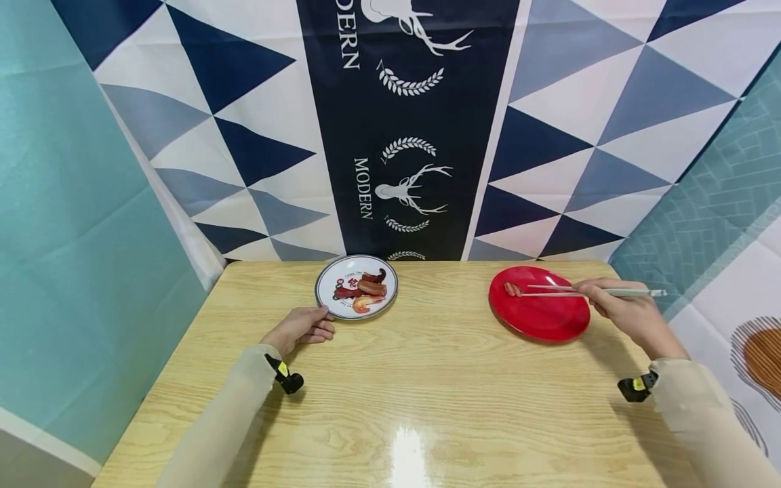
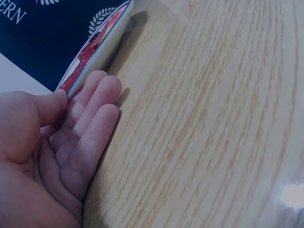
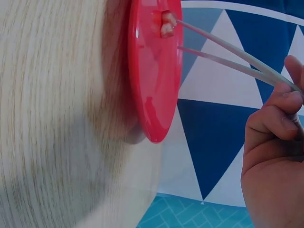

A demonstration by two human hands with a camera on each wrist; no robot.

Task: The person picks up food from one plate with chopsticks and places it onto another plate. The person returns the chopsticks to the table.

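My left hand holds the near left rim of a white plate, thumb on the edge and fingers low beside it. On that plate lie a shrimp, a brown sausage-like piece and dark red pieces. In the left wrist view the plate appears edge-on. My right hand grips a pair of pale chopsticks from the right. Their tips reach a small reddish-white food piece on the red plate; whether they pinch it, I cannot tell.
Both plates stand near the back edge of a light wooden table. Behind it hangs a patterned cloth with triangles and deer heads. A teal cloth borders the left side, and another patterned cloth the right.
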